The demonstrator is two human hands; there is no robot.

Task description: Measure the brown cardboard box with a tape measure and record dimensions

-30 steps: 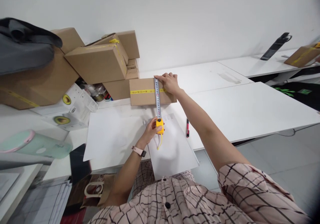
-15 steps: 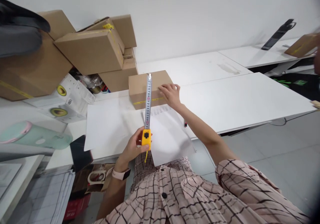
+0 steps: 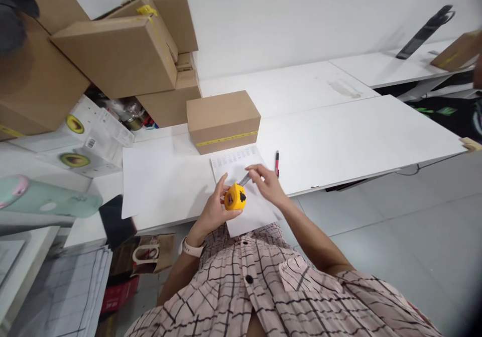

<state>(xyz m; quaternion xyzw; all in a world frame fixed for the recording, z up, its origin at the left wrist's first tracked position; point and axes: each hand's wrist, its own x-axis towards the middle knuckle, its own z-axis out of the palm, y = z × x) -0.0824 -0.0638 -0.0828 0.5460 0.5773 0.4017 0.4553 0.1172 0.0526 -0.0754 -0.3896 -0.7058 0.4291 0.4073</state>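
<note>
My left hand [image 3: 215, 210] is closed around a yellow tape measure [image 3: 235, 198], held above white paper sheets near the table's front edge. A short length of its metal blade [image 3: 245, 179] sticks out up and to the right. The fingertips of my right hand [image 3: 268, 184] pinch the free end of that blade. Under both hands lies a printed sheet [image 3: 241, 162] with rows of small text along its top. Just behind the sheet sits a closed cardboard box [image 3: 225, 118] with a yellow strip along its front; neither hand touches it. A red and black pen [image 3: 277, 162] lies right of my right hand.
Several larger cardboard boxes [image 3: 113, 55] are stacked at the left back. A blank white sheet [image 3: 145, 181], a dark phone-like slab [image 3: 116, 221] and a mint green bottle [image 3: 48, 196] are at the left. A black bottle [image 3: 422, 33] stands far right on the white table [image 3: 357, 131].
The tape blade has gone from long to short. My right hand has left the cardboard box and come down to the blade's end. The tape measure has turned and moved slightly right.
</note>
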